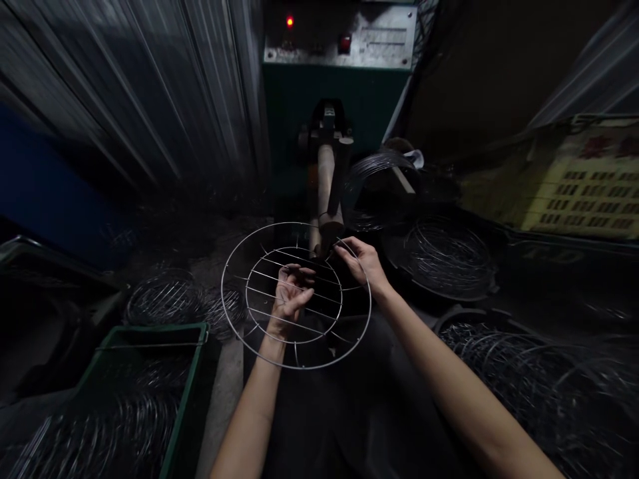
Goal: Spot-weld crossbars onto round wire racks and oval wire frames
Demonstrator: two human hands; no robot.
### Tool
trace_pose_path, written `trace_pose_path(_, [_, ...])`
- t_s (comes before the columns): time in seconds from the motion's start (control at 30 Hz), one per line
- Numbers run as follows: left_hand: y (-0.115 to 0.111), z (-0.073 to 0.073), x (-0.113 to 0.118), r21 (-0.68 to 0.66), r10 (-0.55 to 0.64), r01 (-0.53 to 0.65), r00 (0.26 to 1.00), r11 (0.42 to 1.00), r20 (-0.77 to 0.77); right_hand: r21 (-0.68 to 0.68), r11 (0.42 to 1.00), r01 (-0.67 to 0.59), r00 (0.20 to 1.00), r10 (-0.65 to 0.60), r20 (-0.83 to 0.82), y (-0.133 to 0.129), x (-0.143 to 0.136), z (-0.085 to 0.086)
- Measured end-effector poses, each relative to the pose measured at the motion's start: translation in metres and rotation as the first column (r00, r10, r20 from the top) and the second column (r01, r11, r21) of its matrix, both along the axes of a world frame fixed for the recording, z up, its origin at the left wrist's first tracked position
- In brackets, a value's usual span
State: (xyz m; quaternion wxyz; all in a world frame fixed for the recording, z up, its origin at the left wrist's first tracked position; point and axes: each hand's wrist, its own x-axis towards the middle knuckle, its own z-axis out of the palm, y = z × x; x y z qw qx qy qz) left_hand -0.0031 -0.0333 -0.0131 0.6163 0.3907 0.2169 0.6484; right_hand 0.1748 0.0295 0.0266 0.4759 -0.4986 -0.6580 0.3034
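A round wire rack (pixel 284 309) with an outer ring, an inner ring and parallel cross wires is held up in front of the machine's arm (pixel 327 179). My left hand (pixel 292 293) is beneath the rack, seen through its wires, palm up with the fingers spread. My right hand (pixel 362 263) pinches at the rack's far right edge, thumb and fingers together near the tip of the machine's arm. Shadow hides the exact contact between the rack and the machine's tip.
A green machine body (pixel 294 100) with a lit red lamp stands ahead. Left is a green crate (pixel 192 372) of wire pieces, with wire racks (pixel 162 296) behind it. Wire rings (pixel 444 253) and a yellow crate (pixel 589 189) are on the right, heaped wire parts (pixel 529 386) at lower right.
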Motion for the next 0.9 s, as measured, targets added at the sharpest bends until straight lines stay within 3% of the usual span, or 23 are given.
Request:
trace_pose_path(0.33, [0.01,-0.008,-0.003,0.012,0.022,-0.022,1.0,1.0,-0.016,0.015,1.0,-0.007,1.0,0.006,0.03,0.014,-0.007,0.0])
trace_pose_path(0.47, [0.008,-0.006,-0.007,0.032,-0.012,0.013,1.0,0.999,-0.002,-0.044,0.998,-0.045,0.998,0.042,-0.056,0.011,-0.004,0.0])
trace_pose_path(0.63, [0.008,-0.009,-0.019,0.014,-0.184,0.183,0.982,0.983,0.054,-0.135,0.988,-0.08,0.993,0.067,-0.096,-0.031,0.026,0.005])
trace_pose_path(0.73, [0.009,-0.011,-0.026,0.002,-0.208,0.208,0.977,0.978,0.039,-0.222,0.965,-0.141,0.989,0.127,-0.077,-0.064,0.039,0.009])
trace_pose_path(0.8, [0.008,-0.01,-0.028,0.007,-0.208,0.208,0.978,0.978,-0.002,-0.228,0.967,-0.11,0.991,0.089,-0.102,-0.077,0.038,0.01])
trace_pose_path(0.9, [0.003,-0.005,-0.028,0.011,-0.192,0.193,0.979,0.981,-0.07,-0.202,0.979,0.014,0.988,-0.045,-0.149,-0.074,0.03,0.009])
